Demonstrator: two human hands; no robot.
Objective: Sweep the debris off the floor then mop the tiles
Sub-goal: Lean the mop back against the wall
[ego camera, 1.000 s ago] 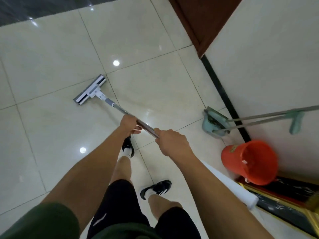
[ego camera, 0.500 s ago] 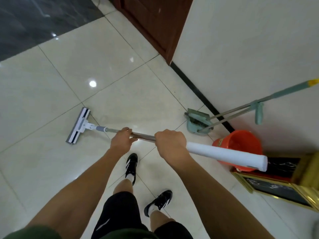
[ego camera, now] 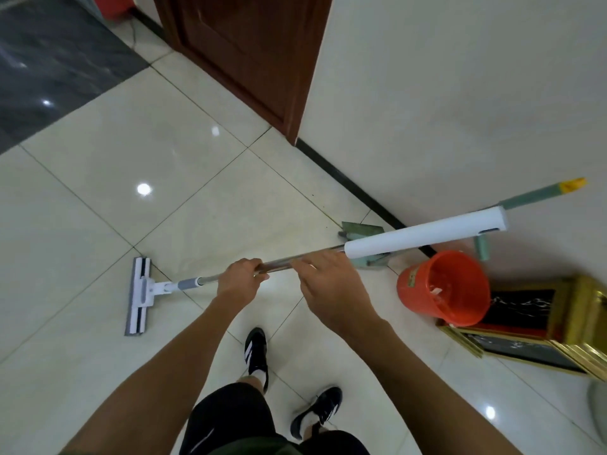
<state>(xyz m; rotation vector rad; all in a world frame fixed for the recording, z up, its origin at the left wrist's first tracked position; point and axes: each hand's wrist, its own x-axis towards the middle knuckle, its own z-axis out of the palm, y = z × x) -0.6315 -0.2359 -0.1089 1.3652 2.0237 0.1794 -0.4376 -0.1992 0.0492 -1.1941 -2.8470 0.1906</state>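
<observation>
A flat mop lies with its white and grey head on the cream floor tiles at the left. Its metal pole runs up to the right and ends in a white grip. My left hand grips the pole near the lower joint. My right hand lies over the pole just below the white grip, its fingers fairly straight rather than wrapped. A few dark specks sit on the tile near the black skirting.
An orange bucket stands at the right by the wall. A green dustpan and a green broom handle lean there. A gold-framed stand is behind the bucket. A brown door is ahead. My shoes are below.
The mop head has swung round to my left and the white grip end has risen toward the right wall. My right hand has loosened from a fist to straighter fingers.
</observation>
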